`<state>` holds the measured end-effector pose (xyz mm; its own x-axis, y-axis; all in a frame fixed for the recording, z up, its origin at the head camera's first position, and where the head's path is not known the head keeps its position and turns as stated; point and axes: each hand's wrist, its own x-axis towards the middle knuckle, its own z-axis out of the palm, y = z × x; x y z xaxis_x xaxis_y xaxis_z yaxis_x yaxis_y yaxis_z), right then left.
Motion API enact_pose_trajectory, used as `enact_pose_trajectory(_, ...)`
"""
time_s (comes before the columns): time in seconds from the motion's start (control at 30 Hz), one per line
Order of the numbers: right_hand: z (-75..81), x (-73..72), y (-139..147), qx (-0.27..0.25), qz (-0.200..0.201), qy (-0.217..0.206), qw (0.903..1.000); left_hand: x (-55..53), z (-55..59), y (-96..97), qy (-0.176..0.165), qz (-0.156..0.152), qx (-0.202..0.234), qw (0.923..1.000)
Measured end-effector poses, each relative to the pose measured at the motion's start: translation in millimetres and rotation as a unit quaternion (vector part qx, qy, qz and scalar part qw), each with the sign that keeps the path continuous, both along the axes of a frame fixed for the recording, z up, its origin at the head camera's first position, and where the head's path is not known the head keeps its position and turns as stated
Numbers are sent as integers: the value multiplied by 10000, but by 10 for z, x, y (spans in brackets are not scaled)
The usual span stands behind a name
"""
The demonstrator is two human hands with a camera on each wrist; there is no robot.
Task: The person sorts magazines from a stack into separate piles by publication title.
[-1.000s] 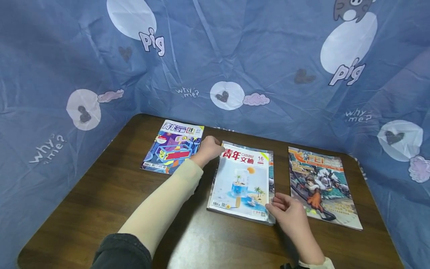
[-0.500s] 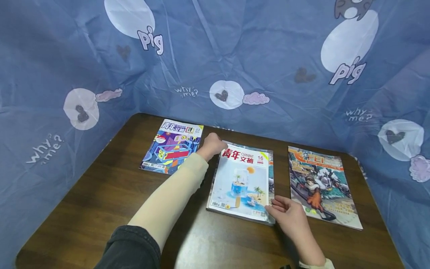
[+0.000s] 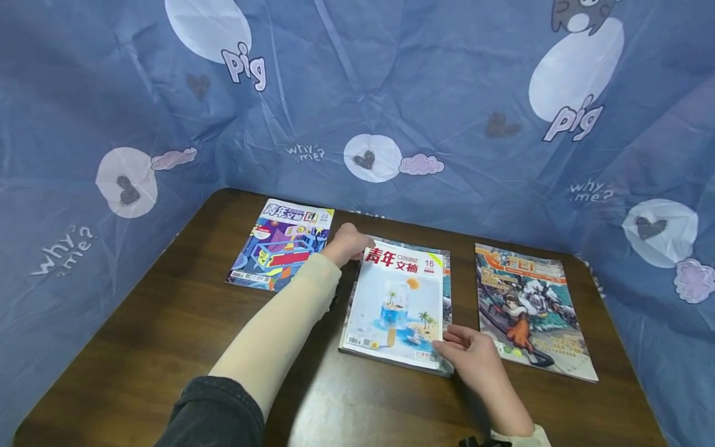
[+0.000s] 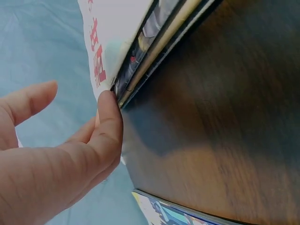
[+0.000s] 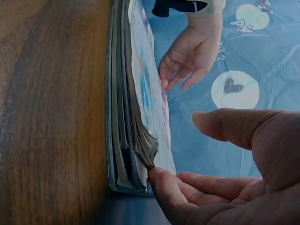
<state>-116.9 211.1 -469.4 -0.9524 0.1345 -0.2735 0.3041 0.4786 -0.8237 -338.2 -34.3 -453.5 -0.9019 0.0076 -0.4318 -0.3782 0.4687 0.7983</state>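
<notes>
In the head view a stack of magazines [image 3: 396,310] lies mid-table, its top cover white with red lettering and an ice-lolly beach picture. Another magazine's edge shows beneath it on the right. My left hand [image 3: 347,242] is at the far left corner; in the left wrist view its index fingertip touches that corner, thumb held apart. At the near right corner is my right hand [image 3: 475,360]. The right wrist view shows a fingertip against the bent page corners of the stack [image 5: 136,93], with the thumb raised away from the pages.
To the left lies a purple and blue magazine [image 3: 285,239], partly behind my left forearm. A comic-style magazine [image 3: 527,304] is on the right. Blue printed cloth [image 3: 313,93] hangs behind the brown wooden table [image 3: 184,298].
My left hand has shifted slightly right toward the stack's corner. My right hand stays at the near right corner. The head view has turned a little, so everything sits slightly further left.
</notes>
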Motion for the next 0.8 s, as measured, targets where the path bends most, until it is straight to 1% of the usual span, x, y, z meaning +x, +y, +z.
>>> enact_pose_trajectory(0.2, 4, 1, 8, -14, 146, 138, 9998, 33, 40, 41, -83, 177, 286, 9994)
enact_pose_trajectory(0.27, -1, -1, 14, 4, 171, 131, 9998, 48, 54, 64, -112, 170, 299, 9993)
enact_pose_trajectory(0.37, -2, -5, 20, 57, 136, 82, 9999, 74, 60, 92, -39, 92, 374, 9992)
enact_pose_trajectory(0.53, 15, -9, 21, 68, 111, 13, 9999, 123, 49, 107, -46, -41, 715, 9974)
enact_pose_trajectory(0.67, 17, -1, 18, -16, 139, 43, 9999, 147, -4, 91, -40, -184, 982, 9950)
enact_pose_trajectory(0.8, 4, 9, 14, -55, 153, 34, 9999, 162, -70, 61, 57, -405, 1041, 9937)
